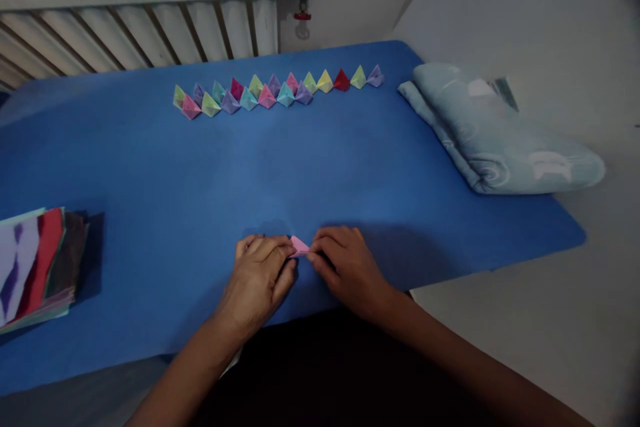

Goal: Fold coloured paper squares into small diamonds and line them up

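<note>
A small pink folded paper piece (299, 246) lies between my two hands near the front edge of the blue table. My left hand (260, 273) pinches its left side, its fingers covering much of that end. On the other side, the thumb and fingertips of my right hand (346, 265) close on the paper's right tip. Toward the back stand two rows of small folded paper boats (267, 97) in pink, green, purple, blue, yellow and red, lined up side by side.
At the left lies a stack of coloured paper sheets (43, 267). A folded light-blue blanket (505, 137) rests on the right end of the blue table (200, 180). Behind the table are a white radiator (140, 27) and a pipe valve with a red handle (303, 15).
</note>
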A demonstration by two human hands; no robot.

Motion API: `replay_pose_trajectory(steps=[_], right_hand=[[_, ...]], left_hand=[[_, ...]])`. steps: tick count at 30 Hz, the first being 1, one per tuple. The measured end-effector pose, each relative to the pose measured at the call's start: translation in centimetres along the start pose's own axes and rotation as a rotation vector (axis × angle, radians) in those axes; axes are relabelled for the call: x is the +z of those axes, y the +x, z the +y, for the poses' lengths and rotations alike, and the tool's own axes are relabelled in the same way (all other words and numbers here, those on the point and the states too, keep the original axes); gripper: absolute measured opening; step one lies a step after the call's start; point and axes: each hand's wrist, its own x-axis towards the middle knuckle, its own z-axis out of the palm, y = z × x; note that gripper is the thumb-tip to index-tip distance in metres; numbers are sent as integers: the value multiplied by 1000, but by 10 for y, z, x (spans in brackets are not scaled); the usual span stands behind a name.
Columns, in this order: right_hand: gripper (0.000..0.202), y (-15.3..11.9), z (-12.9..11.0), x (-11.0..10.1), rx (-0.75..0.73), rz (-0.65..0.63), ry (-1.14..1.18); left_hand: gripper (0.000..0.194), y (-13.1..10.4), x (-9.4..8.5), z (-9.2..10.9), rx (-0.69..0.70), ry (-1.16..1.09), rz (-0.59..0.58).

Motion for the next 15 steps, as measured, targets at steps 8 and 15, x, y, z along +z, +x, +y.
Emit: replay_pose_trajectory(steps=[8, 15], right_hand=[[23, 6, -4, 2, 16, -3, -46], [20, 9, -4, 5, 21, -11, -63]], left_hand=[[17, 4, 3, 0, -62, 4, 27], [8, 6, 3, 3, -147, -9, 27]])
